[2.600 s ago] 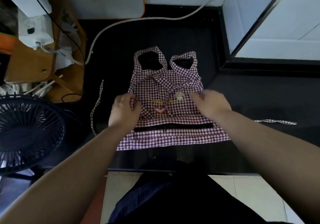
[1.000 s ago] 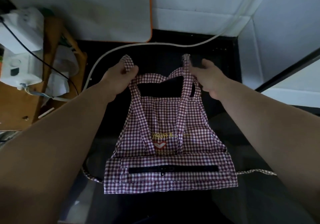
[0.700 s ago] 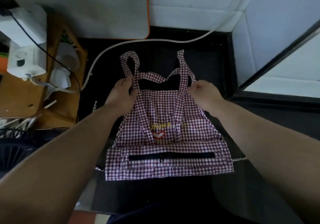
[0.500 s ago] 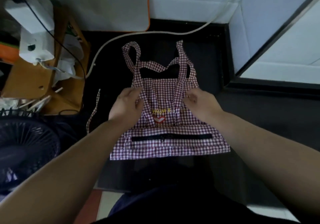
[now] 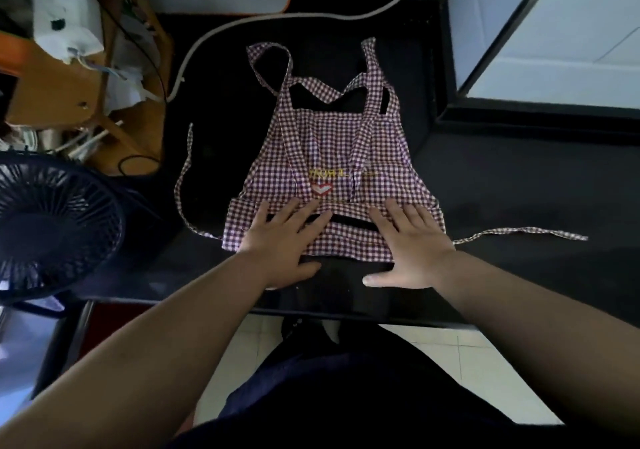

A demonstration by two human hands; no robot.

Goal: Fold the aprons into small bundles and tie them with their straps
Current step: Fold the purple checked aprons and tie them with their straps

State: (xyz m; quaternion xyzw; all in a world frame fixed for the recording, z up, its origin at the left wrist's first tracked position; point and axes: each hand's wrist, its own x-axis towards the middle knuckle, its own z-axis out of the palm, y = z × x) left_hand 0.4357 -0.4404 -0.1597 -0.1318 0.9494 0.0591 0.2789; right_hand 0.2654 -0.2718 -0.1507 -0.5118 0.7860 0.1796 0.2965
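Pressing the near edge of the checked apron point(image 5: 339, 150) flat against the dark bench point(image 5: 519, 188) with the left hand point(image 5: 280, 240) and the right hand point(image 5: 412, 244), both laid open, fingers straight and spread, grasping nothing. Lying partly under both palms and stretching away beyond the fingertips, with the shoulder straps point(image 5: 270, 64) trailing at the far end. Running outward past each hand: left waist tie point(image 5: 181, 185), right waist tie point(image 5: 519, 232). Standing well left of the left hand: black fan point(image 5: 52, 220).
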